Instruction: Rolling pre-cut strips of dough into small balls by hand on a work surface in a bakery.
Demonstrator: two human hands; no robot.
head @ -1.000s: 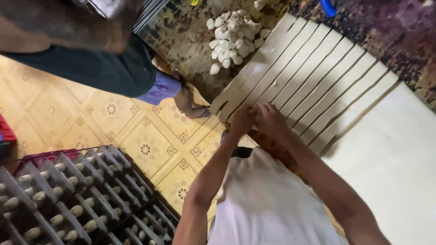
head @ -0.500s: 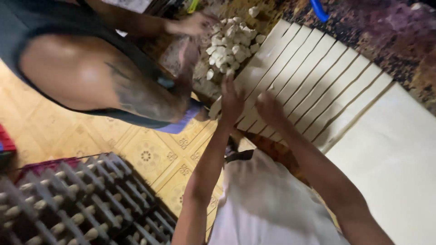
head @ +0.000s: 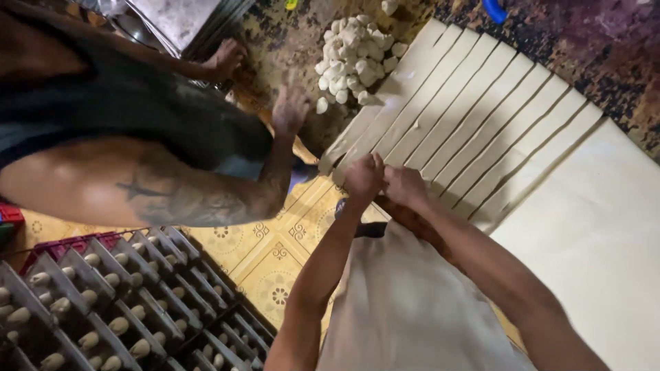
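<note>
At about 8 o'clock in the view a rack of dark trays (head: pixel 103 302) holds rows of small pale dough pieces, too many to count. Above it, from 9 to 11 o'clock, a co-worker in a dark top leans across, one hand (head: pixel 227 58) on a stack of metal sheets (head: pixel 182 20), the other hand (head: pixel 290 110) spread near a pile of cut dough lumps (head: pixel 354 58) at 12 o'clock; this body blocks much of the patterned yellow floor (head: pixel 271 257).

The person's left hand (head: pixel 363 177) and right hand (head: pixel 407 187) sit side by side, touching, just right of centre. Both are curled closed over the near end of one dough strip (head: pixel 385 124); how tight the grip is cannot be told.

The strips (head: pixel 481 117) lie parallel on the dark mottled table (head: pixel 605 62), long axis running from 7 toward 1 o'clock. About nine strips show. One uncut dough sheet (head: pixel 591 240) lies at 4 o'clock, just beside them.
</note>
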